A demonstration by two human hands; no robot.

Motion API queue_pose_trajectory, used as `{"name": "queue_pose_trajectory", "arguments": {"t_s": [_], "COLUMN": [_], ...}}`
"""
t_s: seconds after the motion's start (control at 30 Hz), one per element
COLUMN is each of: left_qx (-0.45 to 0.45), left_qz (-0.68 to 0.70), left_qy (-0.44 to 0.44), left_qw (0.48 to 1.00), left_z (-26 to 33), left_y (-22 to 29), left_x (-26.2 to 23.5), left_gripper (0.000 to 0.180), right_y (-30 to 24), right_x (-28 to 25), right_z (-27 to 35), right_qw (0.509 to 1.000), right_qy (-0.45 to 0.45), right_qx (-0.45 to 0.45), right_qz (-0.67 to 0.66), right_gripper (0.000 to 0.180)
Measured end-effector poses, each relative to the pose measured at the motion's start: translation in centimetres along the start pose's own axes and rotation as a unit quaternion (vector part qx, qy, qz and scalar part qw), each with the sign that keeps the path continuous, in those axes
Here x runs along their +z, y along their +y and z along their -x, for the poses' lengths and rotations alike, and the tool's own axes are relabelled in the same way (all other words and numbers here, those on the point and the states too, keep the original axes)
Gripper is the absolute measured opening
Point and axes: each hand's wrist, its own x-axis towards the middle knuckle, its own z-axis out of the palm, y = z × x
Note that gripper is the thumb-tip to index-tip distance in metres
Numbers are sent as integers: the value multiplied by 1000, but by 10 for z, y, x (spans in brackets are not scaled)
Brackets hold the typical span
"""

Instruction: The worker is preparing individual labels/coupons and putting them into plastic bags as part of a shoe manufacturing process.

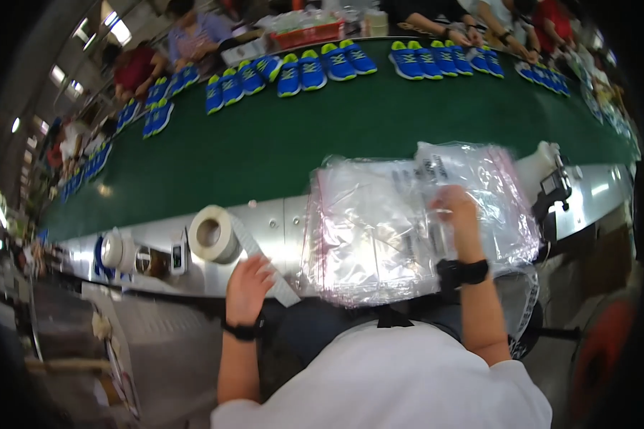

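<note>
A stack of clear plastic bags (365,236) with pinkish edges lies on the metal ledge and overlaps the green surface. My right hand (459,207) is over the right part of the stack, fingers bent and blurred. I cannot tell whether it grips a bag. A roll of white labels (213,236) stands on the ledge to the left, and its label strip (279,284) trails down to the ledge's near edge. My left hand (248,286) is beside that strip, fingers loosely apart, with nothing visible in it.
Beyond the ledge is a green conveyor belt (265,157). Rows of blue shoes (312,73) line its far side, where several people work. A jar (150,261) and a small device (179,256) stand left of the roll. A tape dispenser (553,184) is right of the bags.
</note>
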Motion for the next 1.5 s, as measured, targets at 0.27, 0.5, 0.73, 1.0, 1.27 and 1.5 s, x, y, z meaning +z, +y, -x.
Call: {"name": "queue_pose_trajectory", "arguments": {"t_s": [0.27, 0.5, 0.73, 1.0, 1.27, 1.5], "left_qx": [-39, -80, -20, 10, 9, 355], "left_qz": [-150, -407, -261, -91, -126, -552], "left_qy": [228, 38, 85, -27, -6, 50], "left_qw": [961, 909, 961, 995, 992, 753], "left_z": [59, 30, 49, 50, 45, 64], "left_y": [-69, -68, -75, -40, -55, -64], "left_x": [-108, -51, -7, 36, 38, 71], "left_gripper": [67, 21, 14, 16, 15, 21], "right_y": [23, -29, 23, 10, 12, 12], "right_x": [-176, -57, 98, 139, 126, 134], "right_z": [65, 60, 73, 94, 98, 97], "right_qw": [931, 892, 830, 868, 863, 890], "right_qy": [311, 206, -312, -455, -479, -445], "right_qx": [161, -228, -279, -84, 158, 48], "right_qz": [99, 332, 368, 183, 34, 88], "right_gripper": [12, 16, 59, 25, 13, 8]}}
